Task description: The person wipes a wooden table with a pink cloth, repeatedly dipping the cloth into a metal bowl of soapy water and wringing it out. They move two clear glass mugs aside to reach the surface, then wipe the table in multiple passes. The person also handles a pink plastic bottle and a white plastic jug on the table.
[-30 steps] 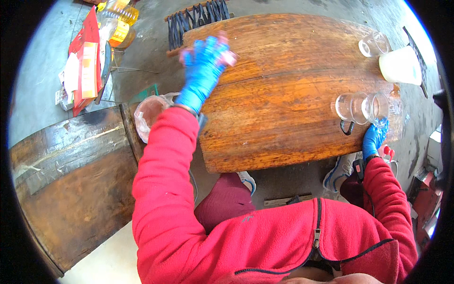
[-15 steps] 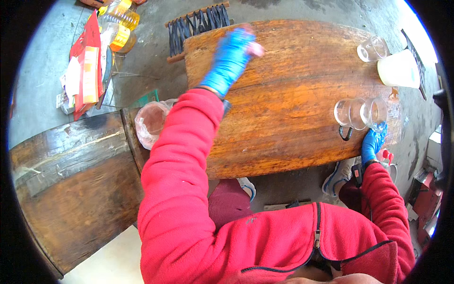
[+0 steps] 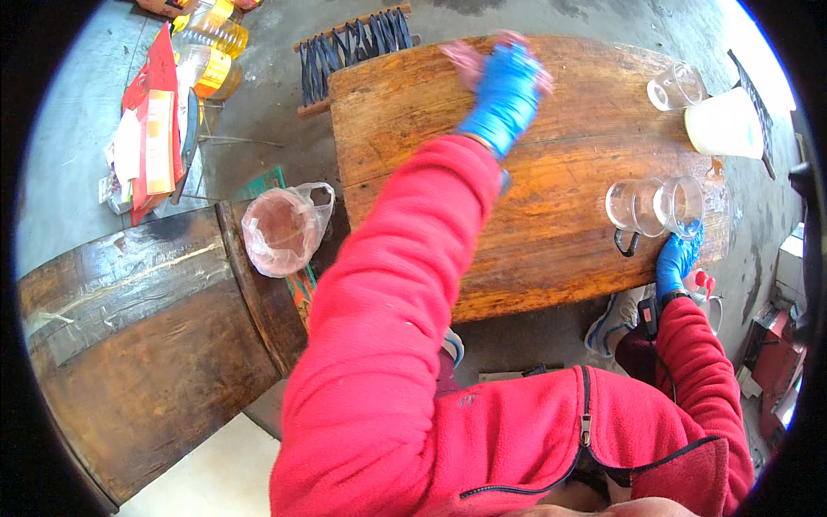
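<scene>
My left hand, in a blue glove, presses down on the far part of a wooden table. It is closed on a crumpled pinkish cloth, which sticks out on both sides and is blurred by motion. Near the right front edge rests my right hand, also gloved in blue. Its fingers appear stretched out against the base of a clear cup, and their tips are partly hidden. Beside that cup is another clear container, with a black handle nearby.
A white tub and a clear cup stand at the far right. To the left are a bag-lined bowl and a dark wooden surface. Beyond lie a strap-woven stool, oil bottles and a red bag.
My left hand has swept to the right across the far part of the table with the cloth. The bag-lined bowl shows more fully now. My right hand stays by the cup.
</scene>
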{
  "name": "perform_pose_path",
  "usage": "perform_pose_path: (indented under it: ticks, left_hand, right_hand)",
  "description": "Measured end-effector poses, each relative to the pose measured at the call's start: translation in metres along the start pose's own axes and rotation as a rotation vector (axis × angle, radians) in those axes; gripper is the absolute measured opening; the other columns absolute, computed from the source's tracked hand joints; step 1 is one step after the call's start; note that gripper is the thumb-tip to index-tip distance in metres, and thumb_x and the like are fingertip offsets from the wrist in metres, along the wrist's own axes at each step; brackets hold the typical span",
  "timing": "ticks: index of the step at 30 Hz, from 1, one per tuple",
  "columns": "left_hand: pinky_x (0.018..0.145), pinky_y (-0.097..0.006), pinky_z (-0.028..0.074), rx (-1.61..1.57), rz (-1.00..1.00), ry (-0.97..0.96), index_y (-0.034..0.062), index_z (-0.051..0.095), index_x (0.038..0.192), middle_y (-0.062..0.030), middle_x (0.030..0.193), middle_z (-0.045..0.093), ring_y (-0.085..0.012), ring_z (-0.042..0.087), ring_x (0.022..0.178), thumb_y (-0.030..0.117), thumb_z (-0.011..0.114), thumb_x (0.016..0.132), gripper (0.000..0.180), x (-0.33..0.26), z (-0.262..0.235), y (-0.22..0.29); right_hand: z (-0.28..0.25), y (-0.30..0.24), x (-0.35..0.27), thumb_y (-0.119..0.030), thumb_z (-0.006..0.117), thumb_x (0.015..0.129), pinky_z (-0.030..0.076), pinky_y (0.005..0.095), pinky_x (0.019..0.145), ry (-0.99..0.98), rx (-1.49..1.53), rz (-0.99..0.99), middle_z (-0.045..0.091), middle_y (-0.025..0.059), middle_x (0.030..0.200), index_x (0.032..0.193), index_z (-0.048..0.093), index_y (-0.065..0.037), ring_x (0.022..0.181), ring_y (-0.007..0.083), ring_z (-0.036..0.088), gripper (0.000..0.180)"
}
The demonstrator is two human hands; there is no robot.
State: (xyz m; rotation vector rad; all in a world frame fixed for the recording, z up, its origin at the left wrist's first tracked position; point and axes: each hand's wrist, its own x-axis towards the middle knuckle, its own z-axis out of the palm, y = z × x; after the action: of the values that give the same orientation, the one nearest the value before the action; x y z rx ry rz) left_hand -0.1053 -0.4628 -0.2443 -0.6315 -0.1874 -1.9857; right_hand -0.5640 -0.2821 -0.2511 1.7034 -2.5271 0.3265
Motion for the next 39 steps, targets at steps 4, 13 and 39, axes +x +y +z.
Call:
perform_pose_path:
  ticks: [4,13,39]
  left_hand:
    - [0.073,-0.046,0.048,0.613,-0.128,0.315,0.0077,0.059,0.099,-0.0130,0.081,0.063,-0.0336,0.060,0.076,0.072,0.045,0.075,0.070,-0.005,0.015,-0.042]
    - [0.067,-0.037,0.050,3.249,0.327,0.141,0.0130,0.067,0.072,-0.0070,0.070,0.059,-0.0253,0.061,0.072,0.010,0.061,0.083,0.012,-0.074,0.086,0.118]
    - [0.112,-0.041,0.032,2.829,-0.478,-0.222,0.0077,0.037,0.147,-0.0142,0.150,0.040,-0.0313,0.037,0.139,0.038,0.060,0.090,0.069,-0.173,0.146,-0.133]
  right_hand:
    - [0.003,0.003,0.000,-0.033,0.044,0.099,0.029,0.0440,0.113,0.042,-0.012,-0.015,0.044,0.0258,0.144,0.139,0.046,0.003,0.135,0.0387,0.040,0.053]
    - [0.002,-0.001,-0.004,-0.032,0.045,0.099,0.028,0.0442,0.114,0.075,0.024,-0.020,0.044,0.0251,0.145,0.141,0.044,0.002,0.136,0.0382,0.039,0.054]
    - [0.008,0.006,0.001,-0.039,0.040,0.100,0.025,0.0429,0.116,0.025,0.002,-0.038,0.041,0.0218,0.148,0.141,0.044,0.000,0.139,0.0347,0.036,0.057]
